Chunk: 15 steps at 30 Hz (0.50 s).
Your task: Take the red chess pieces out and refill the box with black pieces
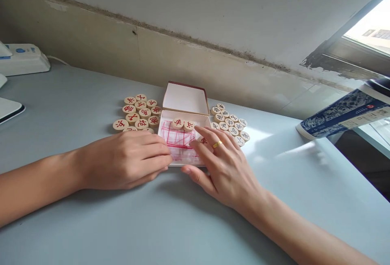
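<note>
My right grip [227,167] hangs over the right side of the white tray [170,114], fingers spread and the thumb well apart from them near the tray's front edge. A red-marked disc [203,139] shows between two of those fingers; my own fingers cover most of it, so I cannot tell whether I am touching it. My left grip [129,162] has its fingers close together, tips at the tray's left side near the front; the thumb is hidden, so I cannot tell whether it clamps the wall or only rests there.

The relation that matters is between my right fingertips and the two discs by the tray's far wall. The right-hand disc of the pair [189,126] lies just beyond and to the left of my foremost fingertip, and the left-hand disc [178,123] sits beside it. The discs are round, so they have no long axis of their own, but the pair makes a row running left to right, across my reach. My right fingers are clearly nearer to that row; my left ones lie lower and to the left. Under the pair and toward me spreads the red-lined sheet [172,137].

The lid [185,98] is open behind the tray. On the worktop [106,224], the red-marked cluster [132,117] lies beyond my left knuckles, partly hidden by them, and the dark-marked cluster [224,126] lies to the tray's right, partly behind my right fingers.
</note>
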{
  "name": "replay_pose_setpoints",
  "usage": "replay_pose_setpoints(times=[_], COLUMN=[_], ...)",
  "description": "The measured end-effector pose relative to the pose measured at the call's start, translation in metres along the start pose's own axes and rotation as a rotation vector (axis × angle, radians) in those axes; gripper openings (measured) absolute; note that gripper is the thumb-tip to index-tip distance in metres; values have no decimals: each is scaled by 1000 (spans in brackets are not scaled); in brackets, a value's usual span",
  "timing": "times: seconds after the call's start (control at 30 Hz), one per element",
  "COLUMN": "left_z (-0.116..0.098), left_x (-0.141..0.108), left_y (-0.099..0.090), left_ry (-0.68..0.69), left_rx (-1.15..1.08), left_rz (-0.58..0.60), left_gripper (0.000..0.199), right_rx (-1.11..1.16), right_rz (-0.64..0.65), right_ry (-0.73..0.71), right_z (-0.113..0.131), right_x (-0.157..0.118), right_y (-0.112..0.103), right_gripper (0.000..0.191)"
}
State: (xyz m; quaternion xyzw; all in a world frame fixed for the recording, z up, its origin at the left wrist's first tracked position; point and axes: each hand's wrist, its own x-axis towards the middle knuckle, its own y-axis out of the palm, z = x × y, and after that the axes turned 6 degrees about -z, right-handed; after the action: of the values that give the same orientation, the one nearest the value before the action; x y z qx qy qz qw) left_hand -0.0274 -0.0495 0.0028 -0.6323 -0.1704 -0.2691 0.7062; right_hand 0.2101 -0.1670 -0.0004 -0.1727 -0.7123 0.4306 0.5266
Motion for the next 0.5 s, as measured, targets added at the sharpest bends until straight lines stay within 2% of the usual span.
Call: replay_pose_setpoints(times=[0.27, 0.5], left_z=[1, 1], left_x=[-3, -1], left_y=[0, 0], left_ry=[-1, -4], left_rx=[1, 4], left_rz=[-7, -3], left_gripper=[26, 28], right_rx=[-66, -183], right_rz=[22, -33], right_ry=[19, -58], right_z=[-1, 7], right_x=[-1, -2], right_y=[0, -3], right_gripper=[56, 60])
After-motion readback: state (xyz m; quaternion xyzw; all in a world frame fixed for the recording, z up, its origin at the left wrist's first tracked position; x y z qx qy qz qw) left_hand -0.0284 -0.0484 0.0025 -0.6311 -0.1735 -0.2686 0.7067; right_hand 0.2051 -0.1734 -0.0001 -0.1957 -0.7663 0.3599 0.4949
